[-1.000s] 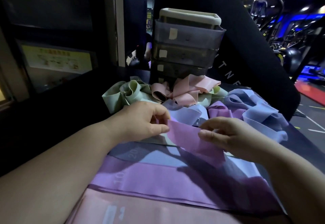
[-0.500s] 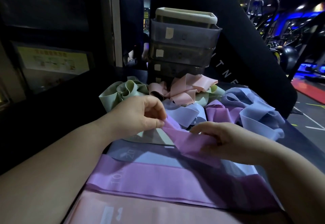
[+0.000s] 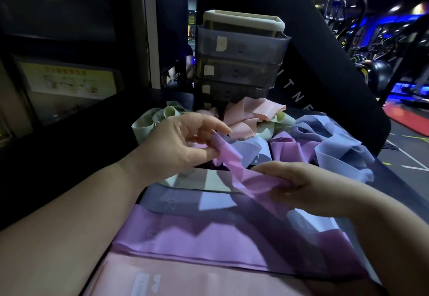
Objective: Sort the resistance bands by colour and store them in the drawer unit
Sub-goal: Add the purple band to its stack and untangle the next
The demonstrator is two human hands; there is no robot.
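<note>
A purple resistance band point(image 3: 241, 170) stretches between my two hands above the table. My left hand point(image 3: 178, 144) pinches its upper end between thumb and fingers. My right hand point(image 3: 299, 184) grips its lower end, bunched in the fingers. Behind lies a heap of loose bands: green point(image 3: 151, 121), pink point(image 3: 246, 117), blue point(image 3: 336, 147) and purple point(image 3: 290, 147). A dark translucent drawer unit point(image 3: 239, 63) with its drawers shut stands at the back. Flat bands lie in front of me: blue point(image 3: 209, 203), purple point(image 3: 197, 242) and pink point(image 3: 185, 277).
The bands lie on a dark table point(image 3: 92, 138) whose right edge drops to the gym floor point(image 3: 408, 156). A black slanted panel point(image 3: 325, 75) rises behind the drawer unit. Gym machines point(image 3: 383, 40) stand at the far right.
Both hands have lifted and pulled apart, drawing the purple band out from a flat sheet into a narrow, bunched strip. My right hand has closed round its end.
</note>
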